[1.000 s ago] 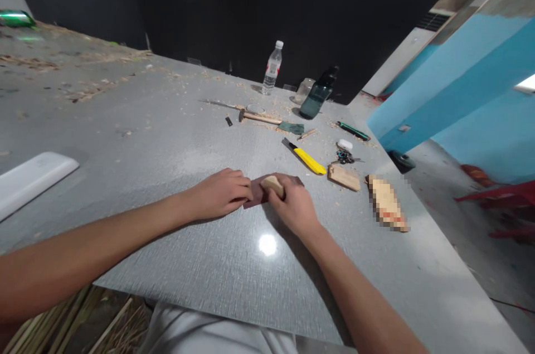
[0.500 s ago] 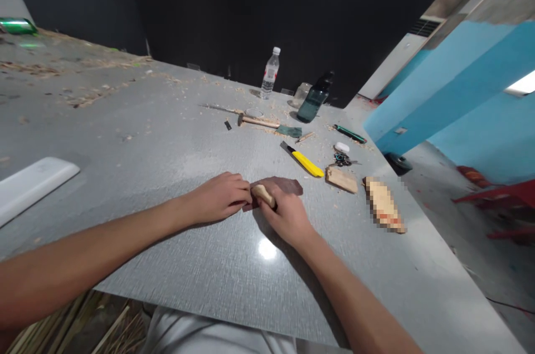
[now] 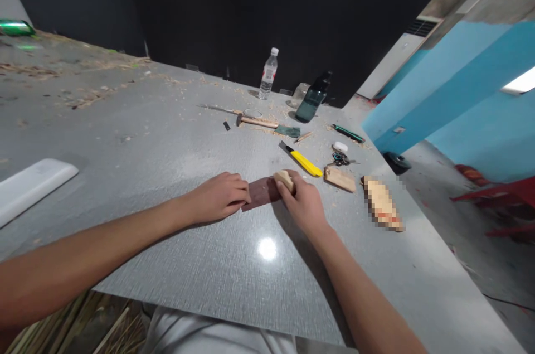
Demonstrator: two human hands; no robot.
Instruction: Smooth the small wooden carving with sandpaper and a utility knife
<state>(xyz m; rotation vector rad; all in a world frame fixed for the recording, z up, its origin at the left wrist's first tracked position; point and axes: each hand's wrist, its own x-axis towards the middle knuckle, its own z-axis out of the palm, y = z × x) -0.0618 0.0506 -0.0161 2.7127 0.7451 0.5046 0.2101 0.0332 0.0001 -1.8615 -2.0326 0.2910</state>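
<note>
A strip of reddish-brown sandpaper (image 3: 262, 193) lies flat on the grey table (image 3: 200, 265). My left hand (image 3: 223, 196) is closed on its left end, fingers curled down at the edge. At the sandpaper's right end, my right hand (image 3: 304, 200) grips a small pale piece of wood (image 3: 285, 179) with a rounded shape, held against the sheet. The fingers partly cover the wood, so its full form is hidden. Just beyond the hands lies a yellow utility knife (image 3: 306, 164), blade end to the left.
Right of the knife lie a wooden block (image 3: 340, 179), dark keys (image 3: 340, 159) and a blurred pale piece (image 3: 382, 203). Farther back are a hammer (image 3: 257, 121), a water bottle (image 3: 268, 75) and a dark bottle (image 3: 312, 98). A white object (image 3: 37, 187) sits left; shavings are scattered about.
My right hand has slid the wood rightward along the sandpaper, away from my left hand, uncovering the middle of the strip. My left hand has stayed in place.
</note>
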